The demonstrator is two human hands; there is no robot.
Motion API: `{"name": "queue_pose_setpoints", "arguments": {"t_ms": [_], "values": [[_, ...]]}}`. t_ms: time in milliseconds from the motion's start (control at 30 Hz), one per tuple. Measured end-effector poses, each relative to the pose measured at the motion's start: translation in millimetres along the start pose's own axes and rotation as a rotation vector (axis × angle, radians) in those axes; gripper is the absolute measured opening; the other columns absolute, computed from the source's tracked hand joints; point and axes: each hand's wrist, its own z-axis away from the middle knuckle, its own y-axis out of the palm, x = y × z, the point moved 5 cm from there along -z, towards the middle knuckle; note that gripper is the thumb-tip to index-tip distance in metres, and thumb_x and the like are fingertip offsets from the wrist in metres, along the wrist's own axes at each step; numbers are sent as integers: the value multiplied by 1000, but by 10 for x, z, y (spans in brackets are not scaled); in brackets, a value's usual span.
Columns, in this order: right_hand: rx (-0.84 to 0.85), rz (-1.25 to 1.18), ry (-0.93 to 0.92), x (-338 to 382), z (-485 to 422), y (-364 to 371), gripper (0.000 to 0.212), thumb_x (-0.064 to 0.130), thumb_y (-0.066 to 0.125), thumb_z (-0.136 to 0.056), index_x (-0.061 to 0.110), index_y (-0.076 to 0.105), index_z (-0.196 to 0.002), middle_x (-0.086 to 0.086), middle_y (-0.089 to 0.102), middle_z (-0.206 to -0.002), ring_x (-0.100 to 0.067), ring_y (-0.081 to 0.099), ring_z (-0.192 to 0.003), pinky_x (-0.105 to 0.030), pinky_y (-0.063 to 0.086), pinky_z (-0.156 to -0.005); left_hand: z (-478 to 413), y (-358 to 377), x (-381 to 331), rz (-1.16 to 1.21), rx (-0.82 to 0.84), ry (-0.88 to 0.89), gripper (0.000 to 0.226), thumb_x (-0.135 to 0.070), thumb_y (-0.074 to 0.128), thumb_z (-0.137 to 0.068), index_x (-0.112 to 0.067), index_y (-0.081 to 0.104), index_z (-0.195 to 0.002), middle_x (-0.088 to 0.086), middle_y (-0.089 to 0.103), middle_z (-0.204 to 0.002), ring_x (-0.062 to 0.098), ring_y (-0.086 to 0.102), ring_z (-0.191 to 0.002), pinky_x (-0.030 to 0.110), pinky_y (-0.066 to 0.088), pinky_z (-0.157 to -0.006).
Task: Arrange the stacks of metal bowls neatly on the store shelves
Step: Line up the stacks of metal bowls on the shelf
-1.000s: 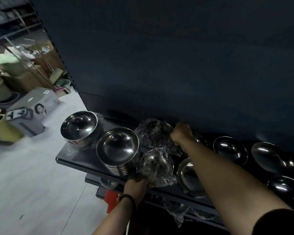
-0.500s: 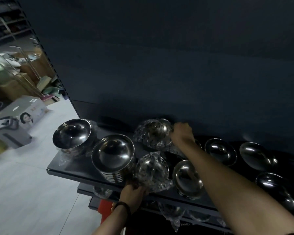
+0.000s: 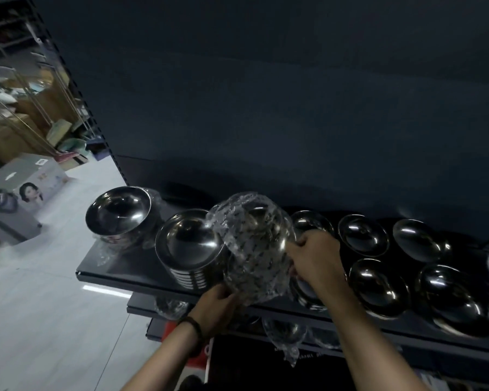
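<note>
At about nine o'clock in the head view, near the shelf's left end, an unwrapped stack of metal bowls (image 3: 118,218) stands on the dark shelf (image 3: 130,270), and just to its right, toward the front edge, a second bare stack (image 3: 191,248) shows its ribbed rims. Next comes the plastic-wrapped stack (image 3: 253,246), held up off the shelf and tilted, overlapping the second stack in view. The left hand (image 3: 218,306), at roughly seven o'clock from the wrapped stack, cups its underside with fingers curled around the lower edge; the right hand (image 3: 318,261), at three o'clock from it, has its fingers closed on the side of the wrapping. Both hands therefore carry the same bundle. Behind the right hand another bowl (image 3: 312,222) sits near the back panel, and further right, from two to four o'clock, four more open bowls (image 3: 363,235) rest in two loose rows. A lower shelf (image 3: 336,331) carries more wrapped bowls below. The step in hand looks like relocating the wrapped stack into line with its neighbours. The next move probably calls for levelling the bundle, choosing a free patch of shelf, and setting it down flat without knocking the bare stack beside it; the slippery film may let the bowls shift inside.
</note>
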Motion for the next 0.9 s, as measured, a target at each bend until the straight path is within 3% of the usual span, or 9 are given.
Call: {"name": "queue_pose_setpoints", "arguments": {"t_ms": [100,167,233,333,433,567,700,800,900], "values": [[28,9,47,-113,187,171,31,21,71,-94,4,68,-68,-7,69,-52,-15,68,-40,-40,63,-49,30,-12,-56,125,66,47,53,-52,71,-61,-8,65,-90,11,73,-84,20,65,-80,48,55,-78],[52,38,58,-150,236,279,32,20,69,-95,3,69,-67,-8,69,-52,-13,68,-39,-37,62,-47,35,-14,-125,94,46,62,58,-57,74,-70,-6,68,-97,6,76,-86,15,69,-80,42,55,-81],[57,72,66,-179,225,364,34,22,69,-94,4,67,-65,-9,69,-53,-16,68,-41,-41,64,-50,8,-13,-170,7,-7,41,51,-60,70,-87,-10,72,-95,2,79,-83,11,74,-77,35,57,-78],[61,104,83,-241,160,452,33,28,70,-89,8,65,-63,-7,68,-53,-21,70,-46,-46,64,-52,-55,-22,-226,-198,-18,25,63,-68,53,-96,-10,78,-92,5,79,-84,20,74,-86,37,57,-85],[76,132,113,-257,123,495,31,30,70,-86,10,64,-63,-5,68,-54,-20,70,-49,-42,64,-53,-118,2,-286,-357,-18,46,55,-50,46,-105,-5,77,-104,16,79,-101,31,72,-104,39,54,-92],[92,255,111,-180,143,459,35,16,67,-93,13,51,-62,0,57,-59,-8,51,-45,-18,37,-38,-248,29,-194,-466,9,-46,47,-36,39,-110,0,63,-128,24,67,-128,41,64,-119,45,52,-102],[139,348,122,-196,100,539,28,10,65,-93,13,50,-69,-3,56,-71,-18,58,-64,-26,44,-54,-352,16,-147,-556,25,-67,47,-35,35,-111,0,61,-128,26,67,-127,44,65,-116,48,54,-100],[182,422,86,-158,111,550,8,13,65,-95,6,65,-89,-1,49,-70,-23,59,-73,-29,48,-62,-349,80,-249,-744,87,-19,36,-19,35,-109,-3,58,-131,25,63,-135,43,61,-124,41,50,-102],[201,459,49,-139,113,553,13,15,64,-97,2,67,-101,0,47,-70,-24,58,-77,-31,49,-67,-395,99,-279,-826,100,-53,39,-16,38,-108,1,60,-134,24,66,-133,41,64,-122,41,54,-101]]}}
